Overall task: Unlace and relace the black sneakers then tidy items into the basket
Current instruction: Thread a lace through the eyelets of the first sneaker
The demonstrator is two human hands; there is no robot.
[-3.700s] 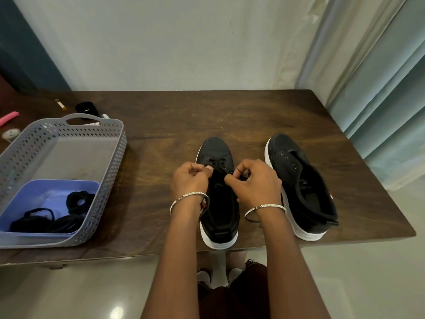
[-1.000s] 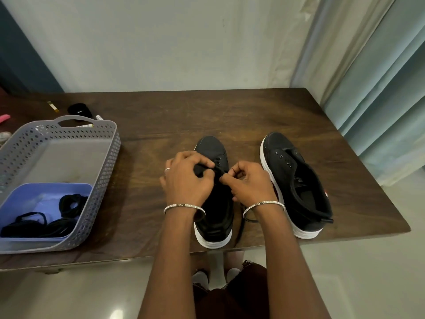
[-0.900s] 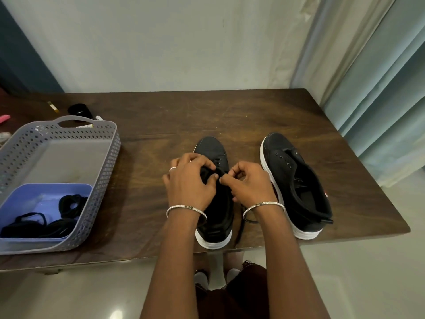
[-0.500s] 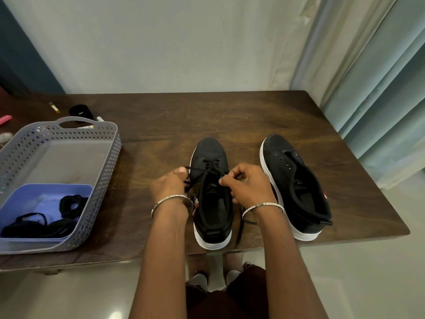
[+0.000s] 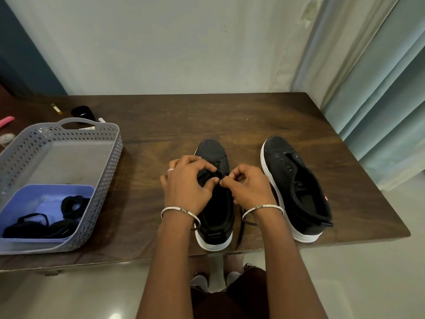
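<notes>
Left hand and right hand both pinch the lace over the sneaker, which stands near the table front edge. Risk: the thin lace slips free or skips 1 eyelet.

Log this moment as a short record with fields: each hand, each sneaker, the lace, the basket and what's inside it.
Left hand: fingers curled over the lacing of the first sneaker, thumb pinching the lace
Right hand: pinching the same lace, fingertips against the left thumb
Lace: loose end trails past the heel to the table edge
Second sneaker: beside the first, untouched, visible eyelets empty
Basket: grey, on the table, apart from both sneakers
Blue tray: inside the basket, holding black cords
</notes>
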